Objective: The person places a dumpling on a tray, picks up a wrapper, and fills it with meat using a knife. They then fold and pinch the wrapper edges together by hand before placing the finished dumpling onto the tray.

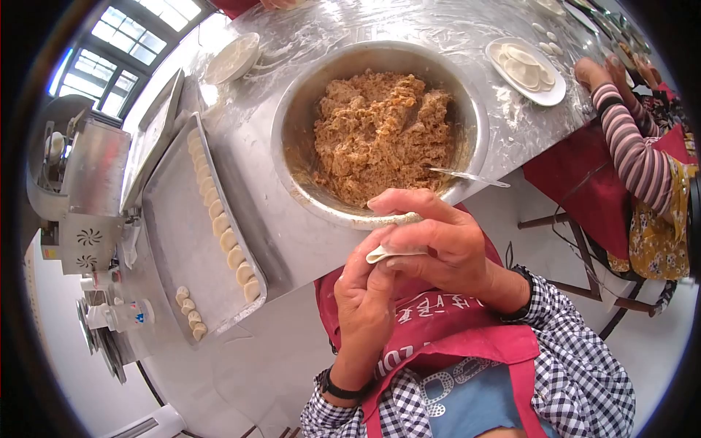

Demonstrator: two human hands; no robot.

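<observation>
Between my two hands, in front of the big metal bowl, is a folded dumpling (pixel 378 255), its pale dough edge showing. My left hand (pixel 365 290) pinches one side of it with thumb and fingers. From the right, my right hand (pixel 445 237) closes its fingers and thumb around the other side. Much of the dumpling is hidden by my fingers. Just beyond my hands, the metal bowl (pixel 282 109) holds a mound of brownish filling (pixel 383 131). A thin metal utensil (pixel 475 177) leans on the bowl's right rim.
Left of the bowl, a metal tray (pixel 197 248) carries a long row of dumplings (pixel 220 225) and a short row (pixel 191 314). A plate of dough wrappers (pixel 524 67) is at right, near another person's striped sleeve (pixel 631 146). A floury dish (pixel 234 58) stands behind; a machine (pixel 91 197) is at left.
</observation>
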